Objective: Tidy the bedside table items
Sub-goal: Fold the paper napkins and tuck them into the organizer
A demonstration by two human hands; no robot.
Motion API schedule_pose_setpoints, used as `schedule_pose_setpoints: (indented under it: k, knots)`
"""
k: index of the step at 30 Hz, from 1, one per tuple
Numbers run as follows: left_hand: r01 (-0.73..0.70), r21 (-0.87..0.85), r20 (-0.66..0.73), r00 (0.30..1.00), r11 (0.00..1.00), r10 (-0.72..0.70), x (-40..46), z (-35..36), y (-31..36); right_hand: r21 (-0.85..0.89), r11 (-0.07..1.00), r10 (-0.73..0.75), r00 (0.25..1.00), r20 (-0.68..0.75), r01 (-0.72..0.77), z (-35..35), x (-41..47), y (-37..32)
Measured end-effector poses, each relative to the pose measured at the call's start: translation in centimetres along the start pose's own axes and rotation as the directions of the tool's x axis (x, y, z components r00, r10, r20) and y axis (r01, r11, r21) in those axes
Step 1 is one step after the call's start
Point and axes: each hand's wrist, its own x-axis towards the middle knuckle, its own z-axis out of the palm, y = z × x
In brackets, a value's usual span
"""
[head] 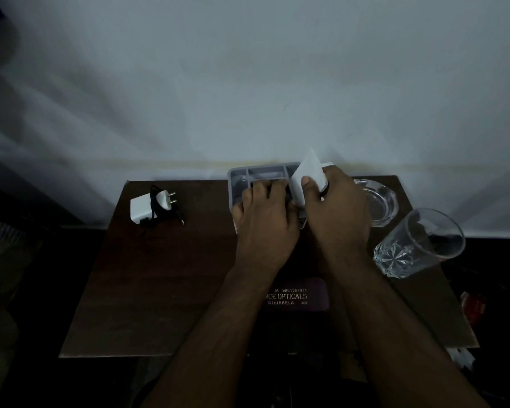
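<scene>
Paper (308, 172) pinched in right hand (336, 207) fingers above organizer tray (239, 175); left hand (264, 219) fingers curled inside tray.

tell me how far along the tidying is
Done: hard to tell; the left hand hides most of the grey tray. In hand: the right hand holds a white card over the tray. Left: charger, glasses case, tumbler and ashtray lie loose on the table.

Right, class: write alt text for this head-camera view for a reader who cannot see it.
Two hands work at a grey organiser tray against the wall; the right hand holds a white card, the left hand rests on the tray. A white charger lies left, a glass right.
</scene>
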Motion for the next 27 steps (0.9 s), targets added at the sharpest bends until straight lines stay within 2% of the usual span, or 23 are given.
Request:
schedule_pose_setpoints:
  k: [4, 7, 11, 15, 21, 24, 27]
  knots:
    - [-0.002, 0.001, -0.007, 1.000, 1.000, 0.002, 0.0, 0.1, 0.0, 0.083, 0.997, -0.008, 0.999, 0.039, 0.005, 0.1, 0.1, 0.0]
    - [0.004, -0.001, -0.030, 1.000, 1.000, -0.004, 0.0, 0.1, 0.1, 0.160, 0.987, 0.021, 0.999, -0.026, -0.017, -0.5, 0.2, 0.0]
    - [-0.049, -0.005, -0.095, 0.994, 0.999, 0.048, -0.1, 0.1, 0.2, 0.074, 0.989, 0.130, 0.990, -0.062, -0.126, -1.6, 0.2, 0.9]
    - [-0.086, -0.013, -0.097, 0.992, 0.996, 0.084, 0.0, 0.2, 0.1, -0.019, 0.966, 0.260, 0.964, 0.051, -0.259, -2.8, -0.2, 2.2]
    - [-0.095, 0.023, -0.094, 0.991, 0.995, 0.096, 0.0, -0.1, -1.0, 0.134, 0.908, 0.337, 0.882, 0.329, -0.397, -1.2, -2.5, 0.7]
    - [-0.100, 0.029, -0.065, 0.993, 0.995, 0.102, 0.1, 0.3, -0.3, 0.330, 0.772, 0.408, 0.821, 0.399, -0.544, -0.4, -2.2, 0.5]
    - [-0.098, 0.050, -0.052, 0.994, 0.994, 0.101, 0.2, 0.5, 0.2, 0.573, 0.502, 0.479, 0.760, 0.439, -0.647, -0.1, -1.2, 0.3]
